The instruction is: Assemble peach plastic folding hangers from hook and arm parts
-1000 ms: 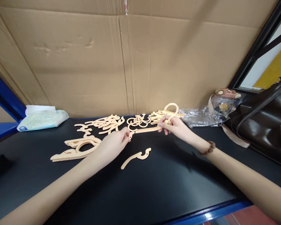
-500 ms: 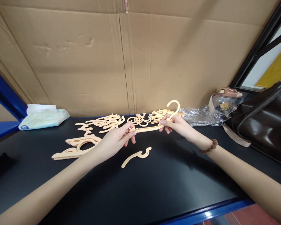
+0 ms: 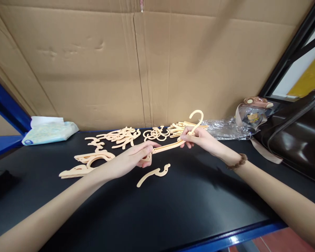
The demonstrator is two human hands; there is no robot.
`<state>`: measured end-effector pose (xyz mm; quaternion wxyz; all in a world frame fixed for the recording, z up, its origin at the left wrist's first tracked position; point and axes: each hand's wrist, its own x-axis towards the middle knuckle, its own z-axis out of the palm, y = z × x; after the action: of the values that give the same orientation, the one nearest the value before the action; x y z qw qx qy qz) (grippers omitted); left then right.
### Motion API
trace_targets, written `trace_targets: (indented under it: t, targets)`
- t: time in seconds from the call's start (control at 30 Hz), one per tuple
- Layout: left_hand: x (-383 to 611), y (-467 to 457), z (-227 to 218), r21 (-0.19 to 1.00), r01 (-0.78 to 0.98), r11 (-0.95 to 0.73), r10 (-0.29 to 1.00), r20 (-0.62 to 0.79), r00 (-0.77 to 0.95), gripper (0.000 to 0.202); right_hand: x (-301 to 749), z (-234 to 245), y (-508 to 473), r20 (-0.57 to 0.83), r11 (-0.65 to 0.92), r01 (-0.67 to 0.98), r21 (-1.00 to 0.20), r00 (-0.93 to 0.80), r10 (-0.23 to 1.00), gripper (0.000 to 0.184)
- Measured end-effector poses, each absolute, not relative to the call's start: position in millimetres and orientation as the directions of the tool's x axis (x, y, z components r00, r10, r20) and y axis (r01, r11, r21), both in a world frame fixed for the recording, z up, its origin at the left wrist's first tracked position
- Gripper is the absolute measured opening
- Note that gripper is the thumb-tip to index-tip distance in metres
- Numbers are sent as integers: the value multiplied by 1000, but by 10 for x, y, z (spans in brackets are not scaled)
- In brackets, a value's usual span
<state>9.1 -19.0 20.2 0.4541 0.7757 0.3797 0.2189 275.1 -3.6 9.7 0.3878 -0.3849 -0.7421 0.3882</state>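
Along rear of bench (image 3: 178, 203), left to right: tissue pack (image 3: 50, 132), hanger arms (image 3: 125, 134), hooks (image 3: 156, 133), bars (image 3: 176, 129), plastic wrap (image 3: 220, 130), bottle (image 3: 252, 117). Far right: bag (image 3: 301, 140). Before hanger arms, at left: hangers (image 3: 80, 170); before hooks: lone piece (image 3: 154, 172).

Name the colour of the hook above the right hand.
The hook is pale peach, best seen in the head view.

Here's the hanger (image 3: 168, 147), pale cream, up off the black surface (image 3: 178, 206) and stretched between the left hand (image 3: 137, 154) and the right hand (image 3: 196, 137)! At the right end the hook (image 3: 202, 118) stands up above the fingers, a smooth curve with its tip bending round to the left. The slim bar slopes down leftward, a darker line along it, its lower end part-hidden in the left hand's grasp.
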Motion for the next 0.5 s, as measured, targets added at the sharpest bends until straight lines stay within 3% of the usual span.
trace_targets:
  t: [0.27,0.5]
  targets:
    - [46,-206,307,891,382,-246,575,-184,798,44,2758,90,-51,219,341,198,-919,-463,859,22]
    - [75,-217,318,875,457,-161,413,-361,836,38,2741,85,-66,222,392,223,-892,-540,812,25]
